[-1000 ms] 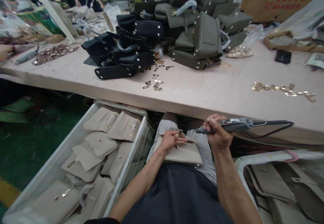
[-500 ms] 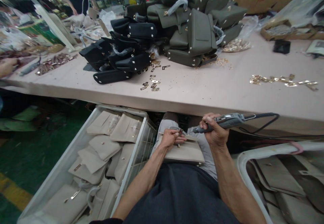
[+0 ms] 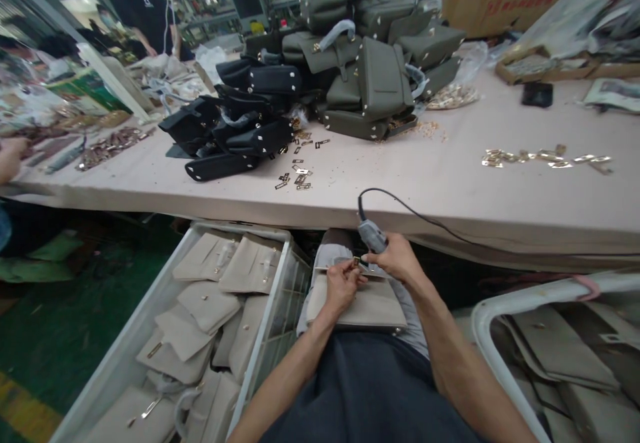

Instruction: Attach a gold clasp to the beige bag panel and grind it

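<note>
A beige handbag (image 3: pixel 373 306) lies across my lap, its flap edge raised towards the table. My left hand (image 3: pixel 343 286) rests over the bag and pinches a small metal plate (image 3: pixel 356 261) at the flap. In my right hand (image 3: pixel 397 256) is a grey corded electric screwdriver (image 3: pixel 373 236), tilted with its cord end up and away from me. Its tip is hidden by the hand. The right thumb and forefinger reach to the small metal plate, close to the left fingertips. Whether they grip the plate too, I cannot tell.
To my left stands a white crate (image 3: pixel 273 296) of beige handbags; a white bin (image 3: pixel 483 316) with more bags is at right. The table (image 3: pixel 425 196) bears black bags (image 3: pixel 240 129), olive bags (image 3: pixel 385 76) and gold metal plates (image 3: pixel 545 157). The screwdriver's cord (image 3: pixel 440 221) runs right along the table edge.
My right hand has swung the screwdriver from pointing left to cord end up, and its fingers have come to the metal plate. My left hand has shifted slightly and still pinches the plate.
</note>
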The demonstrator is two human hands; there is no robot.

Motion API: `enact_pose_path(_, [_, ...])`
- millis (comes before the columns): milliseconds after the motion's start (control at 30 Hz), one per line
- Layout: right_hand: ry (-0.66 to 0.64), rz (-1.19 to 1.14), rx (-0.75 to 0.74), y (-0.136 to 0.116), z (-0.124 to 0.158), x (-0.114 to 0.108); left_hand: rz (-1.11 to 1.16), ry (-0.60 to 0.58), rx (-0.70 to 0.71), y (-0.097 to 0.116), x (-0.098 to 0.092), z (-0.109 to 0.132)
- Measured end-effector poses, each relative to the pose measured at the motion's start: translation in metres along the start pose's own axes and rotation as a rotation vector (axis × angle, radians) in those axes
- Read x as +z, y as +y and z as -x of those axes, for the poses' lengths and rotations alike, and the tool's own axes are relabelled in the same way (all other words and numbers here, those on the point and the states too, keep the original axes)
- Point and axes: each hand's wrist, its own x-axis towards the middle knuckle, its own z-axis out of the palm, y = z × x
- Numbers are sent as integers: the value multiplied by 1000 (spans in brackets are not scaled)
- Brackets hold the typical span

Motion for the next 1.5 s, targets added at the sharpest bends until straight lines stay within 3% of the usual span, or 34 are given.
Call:
enact_pose_path(133, [-134, 273, -7, 2, -4, 20, -27, -75, -7, 3, -5, 2])
enact_pose_path(333, [-253, 172, 20, 9, -7, 28, 22, -378, -205, 9, -37, -14])
enact_pose_path(433, [-290, 98, 35, 13, -9, 28, 27, -432, -232, 11, -48, -22])
enact_pose_path(733, [-341, 14, 84, 18, -9, 31, 185, -363, -264, -4, -49, -20])
enact_pose_path(1000, [-387, -11, 101, 17, -8, 33, 300, -218, -314, -8, -43, -6])
enact_pose_path(1233, [-369, -3, 108, 15, -7, 33, 372, -265, -331, -4, -47, -6])
enact_pose_path(1500, [-382, 35, 129, 20, -8, 34, 363, -220, -360, -3, -44, -7])
